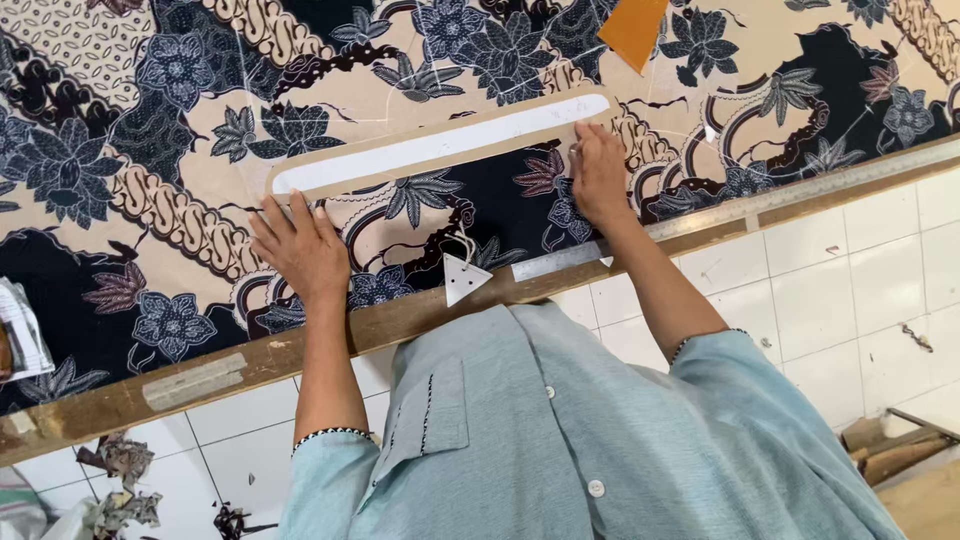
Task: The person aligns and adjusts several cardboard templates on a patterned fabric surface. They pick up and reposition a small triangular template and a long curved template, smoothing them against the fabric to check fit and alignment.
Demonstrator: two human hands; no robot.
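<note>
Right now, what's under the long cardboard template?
The cardboard template lies on patterned batik fabric, left hand and right hand pressing its ends. The fabric beneath it is covered.

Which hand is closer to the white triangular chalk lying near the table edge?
About even, the left perhaps slightly nearer. The left hand presses the fabric left of the triangular chalk; the right hand sits up and to its right at the long pattern strip's end.
</note>
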